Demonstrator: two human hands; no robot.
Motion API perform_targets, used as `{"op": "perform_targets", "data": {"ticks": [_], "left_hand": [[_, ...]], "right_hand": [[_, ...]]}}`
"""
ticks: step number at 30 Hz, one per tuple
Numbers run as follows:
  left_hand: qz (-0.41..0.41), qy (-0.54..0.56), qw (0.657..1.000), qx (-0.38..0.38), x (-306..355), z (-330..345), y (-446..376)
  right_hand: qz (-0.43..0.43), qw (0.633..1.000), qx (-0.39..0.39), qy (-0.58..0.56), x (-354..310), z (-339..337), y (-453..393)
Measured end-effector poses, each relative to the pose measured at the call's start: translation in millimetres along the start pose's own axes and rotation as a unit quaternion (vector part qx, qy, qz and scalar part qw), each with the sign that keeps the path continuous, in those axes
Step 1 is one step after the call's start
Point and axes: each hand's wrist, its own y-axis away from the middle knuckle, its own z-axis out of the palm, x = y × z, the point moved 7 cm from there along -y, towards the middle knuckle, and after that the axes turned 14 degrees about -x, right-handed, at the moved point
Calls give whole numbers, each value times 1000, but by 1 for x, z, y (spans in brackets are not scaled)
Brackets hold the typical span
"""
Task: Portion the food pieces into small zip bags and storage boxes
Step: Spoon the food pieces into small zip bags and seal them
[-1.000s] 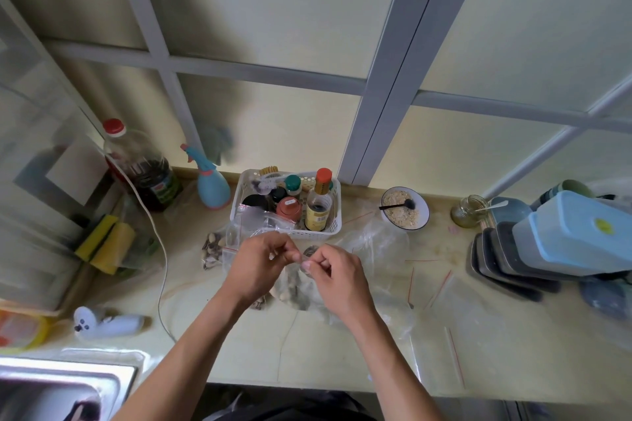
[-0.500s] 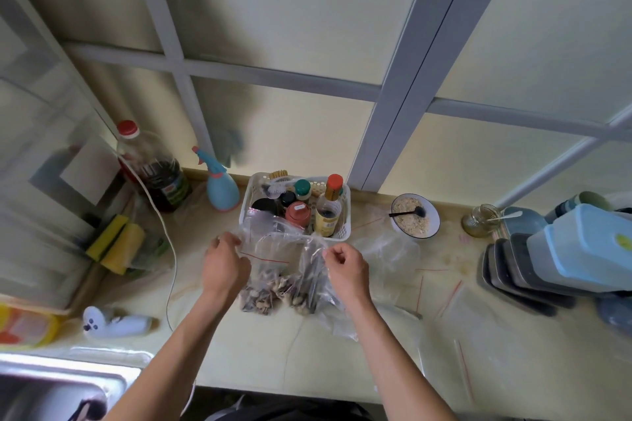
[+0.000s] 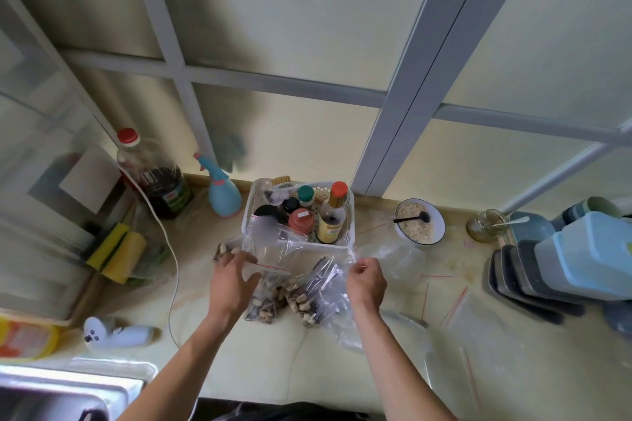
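Observation:
A clear zip bag with dark and pale food pieces lies on the counter under my left hand, whose fingers pinch its red-striped top edge. A second clear bag holding more pieces sits just to the right; my right hand pinches its upper corner and lifts the plastic. More loose pieces lie behind my left hand. Empty zip bags lie flat on the counter to the right. Stacked storage boxes with a light blue one on top stand at the far right.
A white basket of condiment bottles stands right behind the bags. A bowl of grains with a black spoon and a small jar are behind on the right. A large bottle, a blue spray bottle, sponges and a sink are left.
My hands have moved apart from a joint pinch at one bag's top. Two filled bags now lie side by side, one hand at each.

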Motion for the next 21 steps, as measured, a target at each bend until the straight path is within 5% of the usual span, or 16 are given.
{"op": "perform_targets", "data": {"ticks": [9, 16, 21], "left_hand": [[28, 5, 990, -141, 49, -12, -16], [134, 125, 955, -235, 126, -53, -2], [188, 238, 928, -217, 164, -80, 9]], "right_hand": [[-233, 968, -13, 91, -47, 11, 24], [-226, 952, -193, -79, -68, 22, 19], [-215, 902, -361, -95, -84, 26, 36]]}}
